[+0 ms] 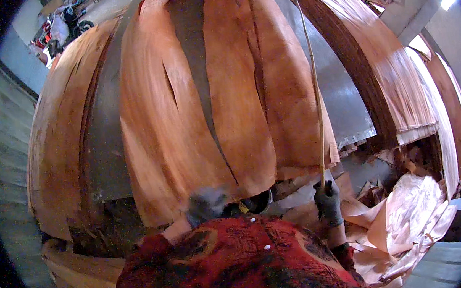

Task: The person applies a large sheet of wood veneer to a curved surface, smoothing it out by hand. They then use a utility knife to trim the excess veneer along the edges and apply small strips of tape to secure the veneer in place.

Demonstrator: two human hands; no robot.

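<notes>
Stick [314, 80]: long, thin, upright, lower end clenched in the gloved right hand [327, 201], rising along the right edge of the veneer sheets [210, 101]. Sheets lie overlapped on the grey counter [343, 105]. Left hand [206, 204], gloved, rests at the sheets' near edge; its grip cannot be told. Veneer stack [379, 74] stands right; scraps [409, 210] lie below it.

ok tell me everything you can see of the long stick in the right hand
The stick is a thin, pale yellow-tan rod, like cane or bamboo. It stands nearly upright, bowed by the lens. The gloved right hand grips its lower end; its top reaches the picture's upper edge. It runs along the right edge of the reddish veneer sheets.
</notes>
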